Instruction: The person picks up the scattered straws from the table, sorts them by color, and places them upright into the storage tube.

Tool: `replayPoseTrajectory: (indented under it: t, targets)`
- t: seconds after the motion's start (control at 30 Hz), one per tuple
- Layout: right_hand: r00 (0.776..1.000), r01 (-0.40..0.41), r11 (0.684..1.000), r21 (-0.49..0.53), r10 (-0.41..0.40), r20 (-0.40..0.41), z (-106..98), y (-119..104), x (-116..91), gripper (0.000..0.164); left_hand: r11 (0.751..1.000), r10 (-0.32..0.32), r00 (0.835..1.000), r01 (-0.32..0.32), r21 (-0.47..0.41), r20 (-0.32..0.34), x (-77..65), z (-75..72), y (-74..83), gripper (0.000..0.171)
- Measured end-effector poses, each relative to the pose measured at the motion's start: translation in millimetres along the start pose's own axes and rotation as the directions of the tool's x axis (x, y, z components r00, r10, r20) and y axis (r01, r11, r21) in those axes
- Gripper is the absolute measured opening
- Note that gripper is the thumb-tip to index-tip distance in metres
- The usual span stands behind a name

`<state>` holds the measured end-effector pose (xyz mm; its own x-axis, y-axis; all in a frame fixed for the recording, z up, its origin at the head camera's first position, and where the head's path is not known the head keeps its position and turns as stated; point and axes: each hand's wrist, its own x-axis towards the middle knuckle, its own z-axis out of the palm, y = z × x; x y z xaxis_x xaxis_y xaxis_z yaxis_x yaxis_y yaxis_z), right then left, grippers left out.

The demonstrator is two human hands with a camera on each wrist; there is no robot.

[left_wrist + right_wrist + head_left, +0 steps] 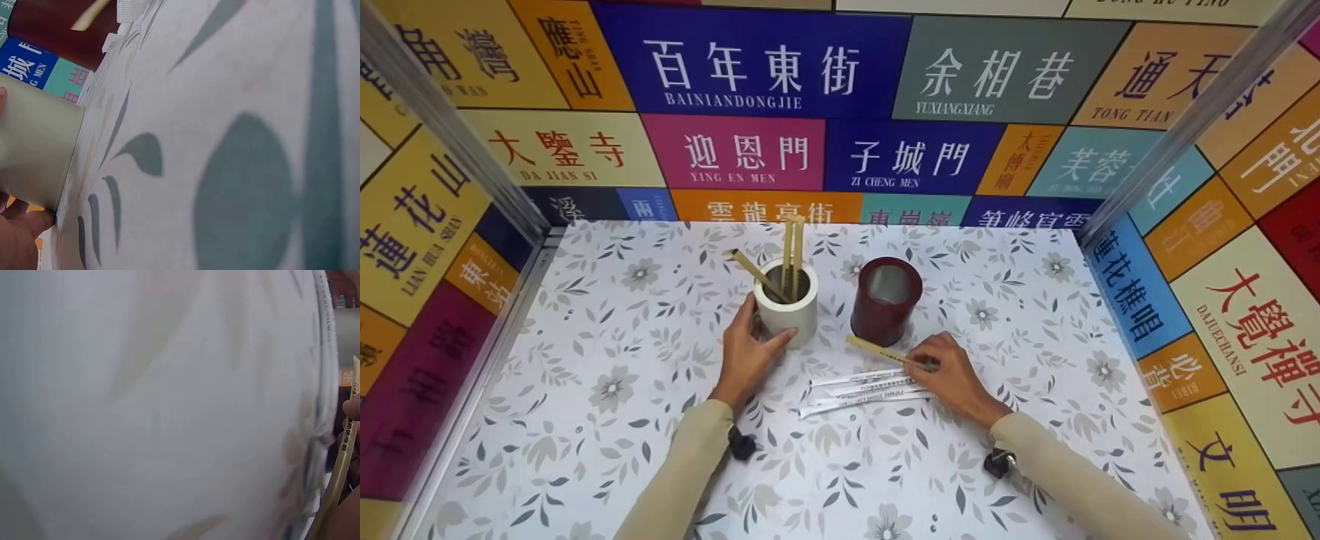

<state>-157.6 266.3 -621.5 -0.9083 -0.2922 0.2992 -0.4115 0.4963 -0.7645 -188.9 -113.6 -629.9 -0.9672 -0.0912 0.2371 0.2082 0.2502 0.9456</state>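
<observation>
At a white cylindrical cup point(802, 319), my left hand point(747, 356) holds the lower side, thumb in front and fingers around the left. Several tan sticks point(787, 259) stand in this cup, one leaning left. My right hand point(949, 376) pinches a slim tan stick point(877, 349) near its right end. Dark printed characters show on that stick point(341, 467) in the right wrist view. Below it lie several slim white printed sticks point(847, 391), side by side on the table. A dark red cup point(883, 321) stands upright behind the held stick, with no sticks showing inside.
The table point(615, 450) has a white cloth with grey leaves and flowers. Coloured panels with Chinese lettering point(757, 67) rise at the back and both sides. Metal posts point(472, 127) mark the two back corners.
</observation>
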Motion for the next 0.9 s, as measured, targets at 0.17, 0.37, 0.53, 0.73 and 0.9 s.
replayPoseTrajectory:
  t: [0.17, 0.37, 0.53, 0.73, 0.9]
  targets:
    - [1.0, 0.017, 0.996, 0.092, -0.016, -0.009, 3, -29, 8, 0.011, 1.0, 0.014, 1.0, -0.014, 0.009, 0.005, 0.0, -0.9, -0.3, 0.097]
    - [0.999, 0.025, 0.987, 0.158, -0.031, 0.036, 11, -71, 25, 0.011, 1.0, 0.008, 1.0, -0.008, -0.006, 0.003, -0.6, 0.0, 0.5, 0.096]
    - [0.986, 0.119, 0.972, 0.201, -0.139, 0.089, 17, -103, 50, 0.011, 0.999, -0.002, 1.0, 0.002, -0.042, 0.005, -0.8, 0.7, -0.1, 0.098]
    - [0.972, 0.111, 0.951, 0.287, -0.164, 0.166, 17, -141, 83, 0.008, 0.999, 0.0, 1.0, 0.0, -0.053, 0.0, -1.0, 0.6, -0.7, 0.099]
    - [0.974, 0.091, 0.94, 0.329, -0.153, 0.166, 21, -165, 113, 0.008, 0.999, 0.015, 1.0, -0.015, -0.039, 0.01, -1.2, 0.3, -0.5, 0.098]
